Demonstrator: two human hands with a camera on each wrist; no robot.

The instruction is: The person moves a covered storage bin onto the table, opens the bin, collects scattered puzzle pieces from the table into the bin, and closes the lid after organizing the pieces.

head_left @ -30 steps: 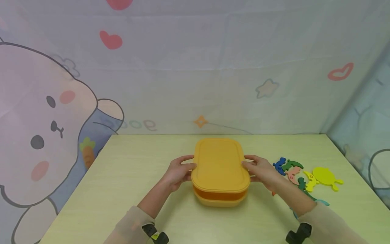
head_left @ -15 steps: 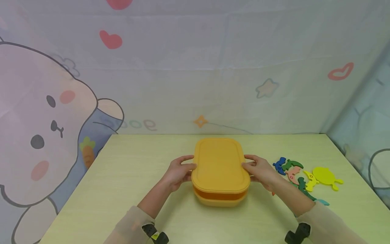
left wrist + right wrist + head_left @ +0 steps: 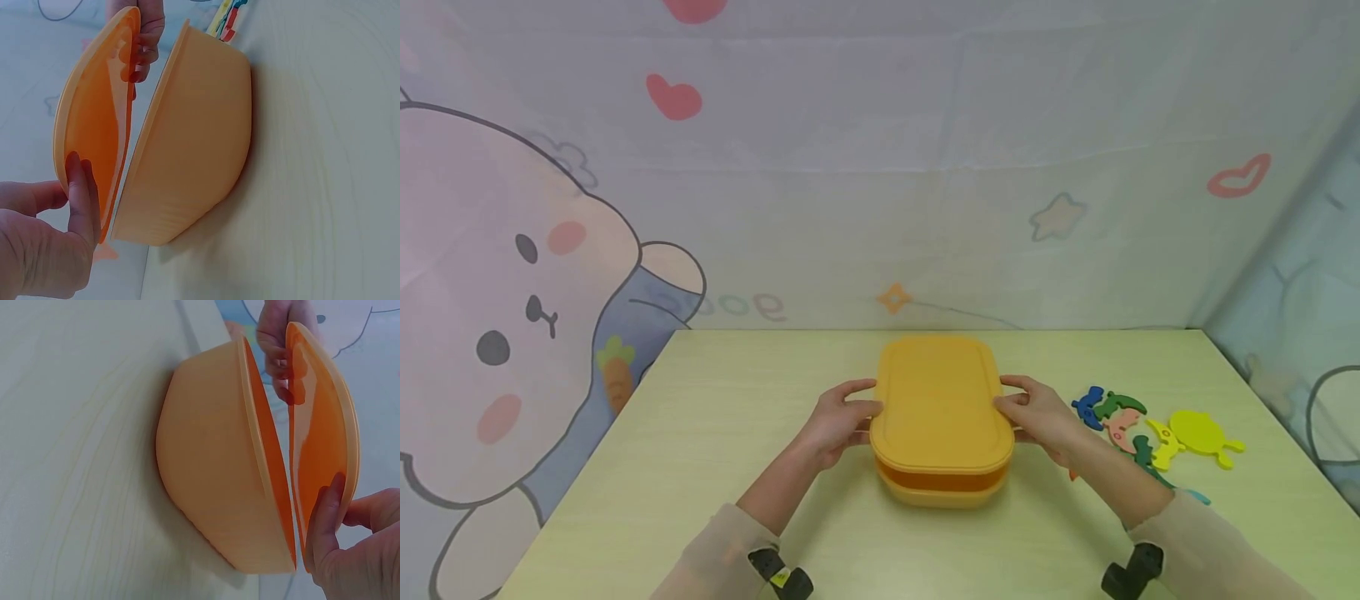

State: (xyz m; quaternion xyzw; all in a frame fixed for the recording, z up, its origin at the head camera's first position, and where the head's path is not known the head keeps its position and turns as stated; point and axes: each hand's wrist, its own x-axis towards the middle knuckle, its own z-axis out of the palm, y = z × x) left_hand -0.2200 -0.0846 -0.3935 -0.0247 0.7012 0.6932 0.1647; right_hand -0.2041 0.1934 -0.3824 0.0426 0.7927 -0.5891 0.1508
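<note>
Pinches yellow lid point(image 3: 942, 404) at 2 opposite edges with left hand point(image 3: 841, 423) and right hand point(image 3: 1041, 417). Holds it unseated over box point(image 3: 942, 500), below the grip. Judged a lid-positioning step; likely calls for moving hands evenly together. Finds no readable brand; notes faint, illegible lettering point(image 3: 737, 306) beyond the grip.

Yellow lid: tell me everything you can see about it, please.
The yellow lid is a rounded rectangle, apparently plastic, with a line running inside its rim and a glossy orange underside. It is held over the matching box, leaving a gap at the near end; this narrows toward the far end, where contact can't be judged. The left hand and right hand pinch its long sides, thumbs above, fingers beneath.
</note>
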